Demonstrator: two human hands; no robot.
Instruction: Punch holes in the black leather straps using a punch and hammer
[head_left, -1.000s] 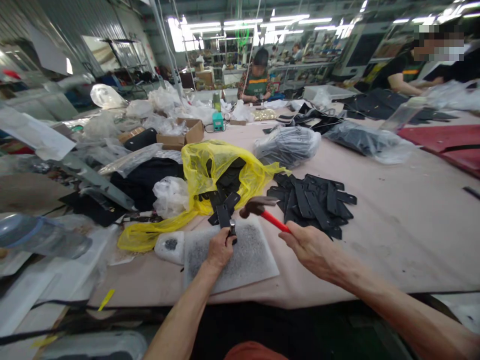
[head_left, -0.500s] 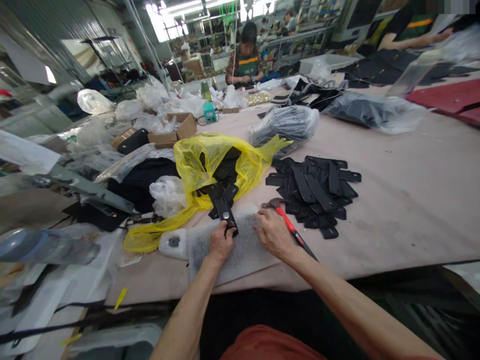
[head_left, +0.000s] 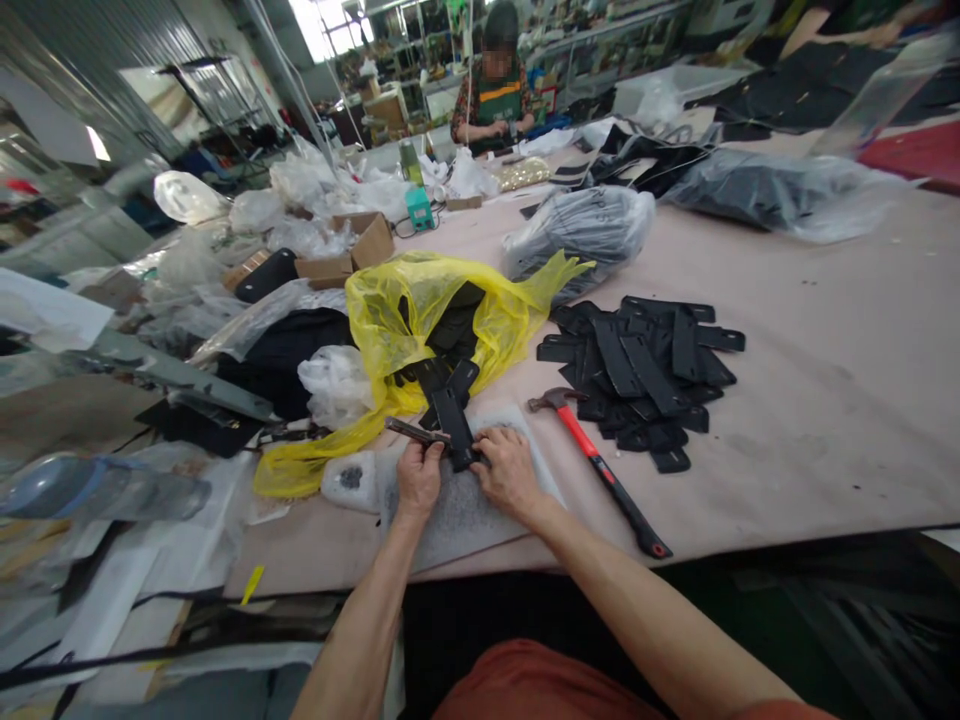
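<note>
The left hand [head_left: 418,482] is closed around a slim metal tool [head_left: 409,430], which points away to the left above the pad. The right hand [head_left: 511,472] has its fingers at the near end of a black strip [head_left: 451,420]; whether they pinch it or only press on it cannot be told. That strip has its near end over the pale pad [head_left: 465,520], its far end by other strips at the mouth of the yellow bag [head_left: 375,310].

Good handling here would likely mean keeping the strip flat and square on the pad, steadied near its end, with the tool held upright and fingertips clear of its tip. The hammer [head_left: 592,455] lies on the bench [head_left: 795,430] beside the pad, its handle towards the person, near the heap of black strips [head_left: 645,370].
</note>
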